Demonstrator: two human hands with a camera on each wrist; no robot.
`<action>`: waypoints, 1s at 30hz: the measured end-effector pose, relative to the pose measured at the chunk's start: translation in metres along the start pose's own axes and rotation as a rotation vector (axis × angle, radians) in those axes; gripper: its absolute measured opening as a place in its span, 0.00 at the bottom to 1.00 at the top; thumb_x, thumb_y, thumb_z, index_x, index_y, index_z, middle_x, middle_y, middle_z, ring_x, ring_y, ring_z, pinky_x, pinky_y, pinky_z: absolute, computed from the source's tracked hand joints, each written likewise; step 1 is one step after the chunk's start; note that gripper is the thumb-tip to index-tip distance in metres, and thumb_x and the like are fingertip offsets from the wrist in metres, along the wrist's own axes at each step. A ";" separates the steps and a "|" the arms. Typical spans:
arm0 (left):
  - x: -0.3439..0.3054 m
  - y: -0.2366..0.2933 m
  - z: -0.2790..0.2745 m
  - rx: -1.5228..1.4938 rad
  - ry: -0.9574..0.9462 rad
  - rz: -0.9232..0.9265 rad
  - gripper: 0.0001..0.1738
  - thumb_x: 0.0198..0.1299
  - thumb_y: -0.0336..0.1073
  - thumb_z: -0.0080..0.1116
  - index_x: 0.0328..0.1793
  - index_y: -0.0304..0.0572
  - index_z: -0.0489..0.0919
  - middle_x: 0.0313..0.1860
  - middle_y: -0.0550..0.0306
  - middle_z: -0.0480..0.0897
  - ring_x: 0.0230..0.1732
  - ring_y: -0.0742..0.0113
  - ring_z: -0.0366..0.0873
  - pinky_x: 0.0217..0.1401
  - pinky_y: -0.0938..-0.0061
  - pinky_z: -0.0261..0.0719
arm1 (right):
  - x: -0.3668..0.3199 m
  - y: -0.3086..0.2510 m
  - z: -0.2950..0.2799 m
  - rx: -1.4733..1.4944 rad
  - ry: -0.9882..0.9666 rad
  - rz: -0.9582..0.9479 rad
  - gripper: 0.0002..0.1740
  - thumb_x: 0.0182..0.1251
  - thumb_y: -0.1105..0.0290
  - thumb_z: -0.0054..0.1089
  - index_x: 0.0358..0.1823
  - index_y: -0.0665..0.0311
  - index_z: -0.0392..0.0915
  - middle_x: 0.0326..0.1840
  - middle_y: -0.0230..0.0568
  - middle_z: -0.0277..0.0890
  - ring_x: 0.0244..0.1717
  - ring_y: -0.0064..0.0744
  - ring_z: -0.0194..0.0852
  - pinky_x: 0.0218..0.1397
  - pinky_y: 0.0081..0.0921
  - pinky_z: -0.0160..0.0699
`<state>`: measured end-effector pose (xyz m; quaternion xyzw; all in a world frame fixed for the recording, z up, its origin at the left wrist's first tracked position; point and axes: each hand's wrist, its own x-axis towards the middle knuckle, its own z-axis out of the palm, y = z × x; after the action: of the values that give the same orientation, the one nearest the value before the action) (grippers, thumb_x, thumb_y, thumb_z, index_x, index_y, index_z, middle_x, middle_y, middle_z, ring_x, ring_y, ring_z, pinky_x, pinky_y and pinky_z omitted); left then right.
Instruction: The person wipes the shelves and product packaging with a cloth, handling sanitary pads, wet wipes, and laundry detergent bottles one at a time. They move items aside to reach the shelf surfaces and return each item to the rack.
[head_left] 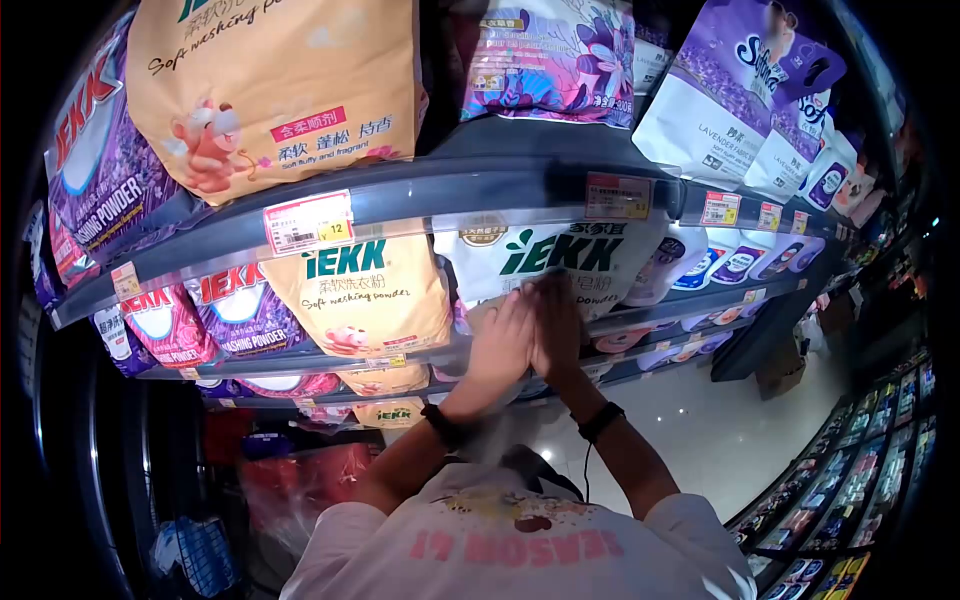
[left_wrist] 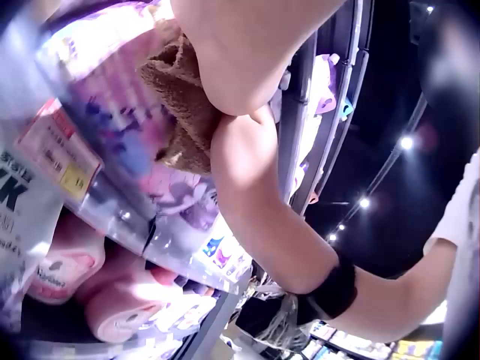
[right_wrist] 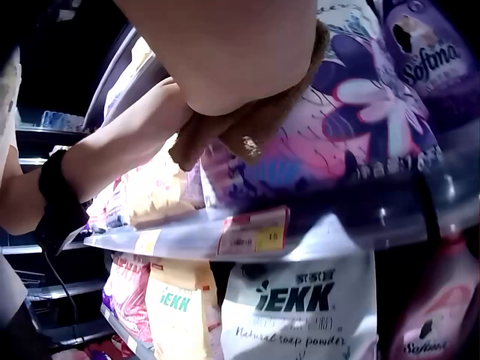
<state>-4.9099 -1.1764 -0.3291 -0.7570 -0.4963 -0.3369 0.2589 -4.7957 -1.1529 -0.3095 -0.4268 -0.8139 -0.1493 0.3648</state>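
Two hands, left hand (head_left: 500, 340) and right hand (head_left: 556, 328), close together before a shelf (head_left: 400, 190), with a brown cloth (left_wrist: 186, 109) bunched against them. Cannot tell their grip on it, largely hidden in both wrist views. In both, cloth before a pink-and-purple bag (right_wrist: 379, 112). Behind in the head view, below the shelf edge, a white bag (head_left: 545, 245) beside a cream bag (head_left: 350, 285).

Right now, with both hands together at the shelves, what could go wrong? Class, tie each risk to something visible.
The brown cloth might nudge the pink-and-purple bag right behind it, shifting it on its shelf. If the left hand or right hand dips, either could knock the price tag on the shelf edge just below that bag.
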 end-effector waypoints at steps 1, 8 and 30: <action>-0.005 0.004 0.004 -0.007 -0.009 -0.009 0.28 0.57 0.38 0.47 0.65 0.40 0.67 0.68 0.51 0.66 0.65 0.59 0.64 0.57 0.66 0.64 | -0.009 -0.004 -0.008 0.051 -0.073 0.063 0.27 0.59 0.68 0.48 0.61 0.70 0.62 0.60 0.58 0.63 0.63 0.58 0.58 0.62 0.48 0.60; 0.030 0.023 -0.002 -0.105 -0.086 -0.037 0.31 0.55 0.38 0.47 0.68 0.45 0.65 0.69 0.51 0.63 0.70 0.58 0.59 0.65 0.63 0.55 | -0.035 0.041 0.006 -0.016 0.059 0.099 0.31 0.60 0.68 0.50 0.65 0.68 0.58 0.69 0.56 0.53 0.69 0.59 0.49 0.66 0.55 0.50; 0.053 0.076 0.011 -0.087 -0.141 -0.091 0.30 0.58 0.40 0.45 0.69 0.45 0.63 0.72 0.51 0.59 0.70 0.53 0.56 0.69 0.56 0.53 | -0.040 0.100 -0.023 0.229 -0.012 0.000 0.32 0.62 0.69 0.48 0.67 0.72 0.54 0.73 0.61 0.44 0.73 0.63 0.36 0.72 0.51 0.39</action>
<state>-4.8221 -1.1661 -0.3001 -0.7661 -0.5320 -0.3154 0.1749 -4.6899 -1.1297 -0.3293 -0.3832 -0.8278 -0.0525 0.4064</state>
